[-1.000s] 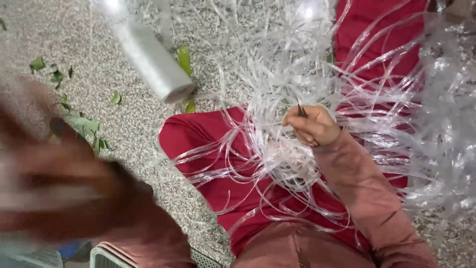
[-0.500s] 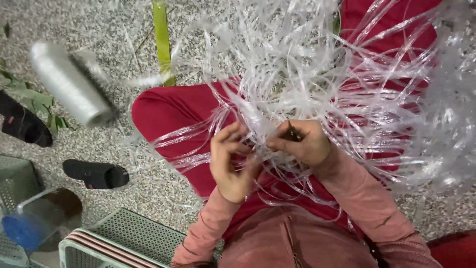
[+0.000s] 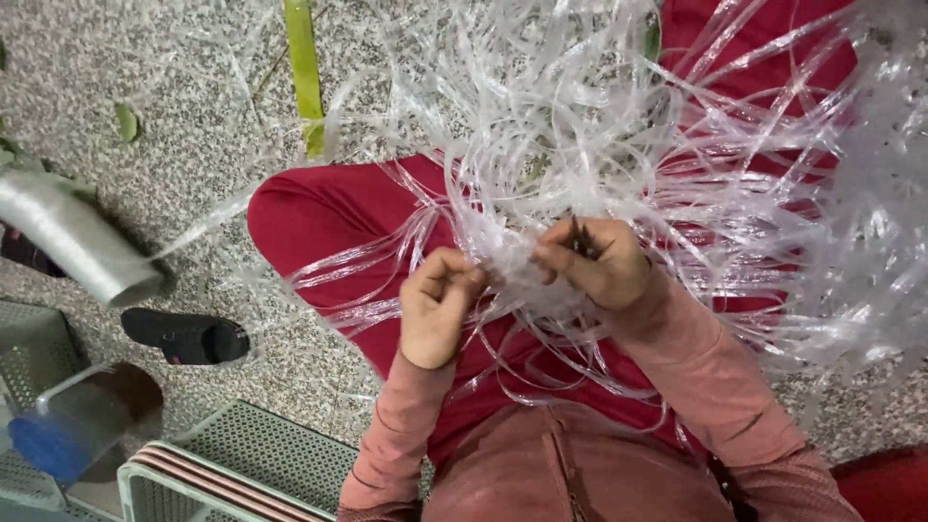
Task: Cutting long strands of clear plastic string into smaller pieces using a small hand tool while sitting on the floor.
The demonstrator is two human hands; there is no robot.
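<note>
A big tangle of clear plastic strips [image 3: 677, 145] spreads over my red-trousered lap [image 3: 329, 217] and the speckled floor. My left hand [image 3: 437, 307] pinches a bunch of the strips at its fingertips. Close beside it, my right hand [image 3: 592, 263] grips the same bunch and holds a small dark tool [image 3: 578, 237] that pokes up between the fingers. The two hands almost touch over the knotted centre of the strips. Pink sleeves cover both forearms.
A grey roll of strip material [image 3: 72, 237] lies at the left. A black sandal [image 3: 188, 335] sits on the floor below it. A plastic crate [image 3: 222, 464] and a blue-bottomed container [image 3: 68, 425] stand at the lower left. A green leaf stalk [image 3: 302, 68] lies at the top.
My left hand came in from the blurred left foreground and joined the right hand on the strips. The view shifted, with the roll sliding toward the left edge.
</note>
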